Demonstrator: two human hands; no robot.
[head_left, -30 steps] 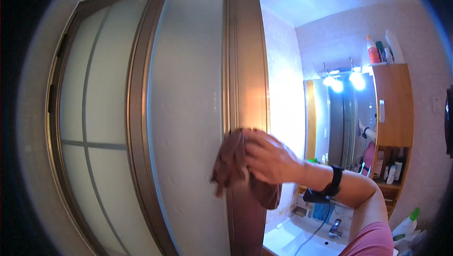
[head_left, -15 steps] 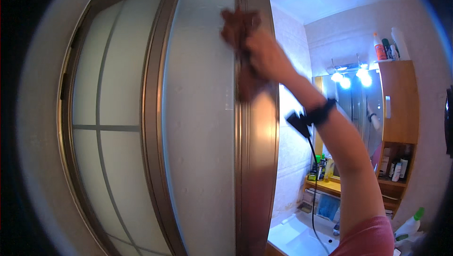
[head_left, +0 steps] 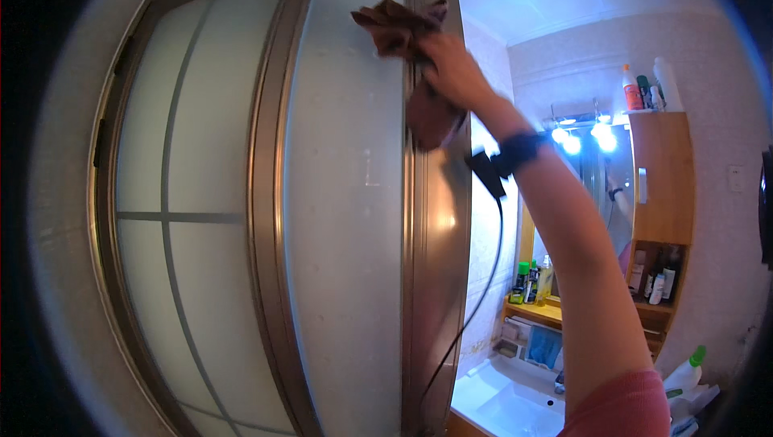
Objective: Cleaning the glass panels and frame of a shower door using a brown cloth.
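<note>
My right hand [head_left: 455,75] is raised high and closed around a brown cloth [head_left: 394,26]. The cloth bunches above my fingers, and a fold of it hangs below them. It lies over the upper right part of a door with a bronze-coloured frame [head_left: 435,276] and frosted glass [head_left: 346,195]; whether it presses on the frame cannot be made out. A black band with a small dark box and a cable [head_left: 495,252] is on my right wrist. My left hand is out of the picture.
To the left stands another frosted panel [head_left: 205,115] with grey crossbars. At the lower right are a white sink [head_left: 499,405], a wooden shelf [head_left: 555,316] with bottles, and a lit mirror [head_left: 596,220]. A wooden cabinet [head_left: 662,171] has bottles [head_left: 632,91] on top.
My right hand has shifted slightly, still gripping the cloth, whose top now spreads further left and higher over the glass. The wrist cable has swung left across the door frame.
</note>
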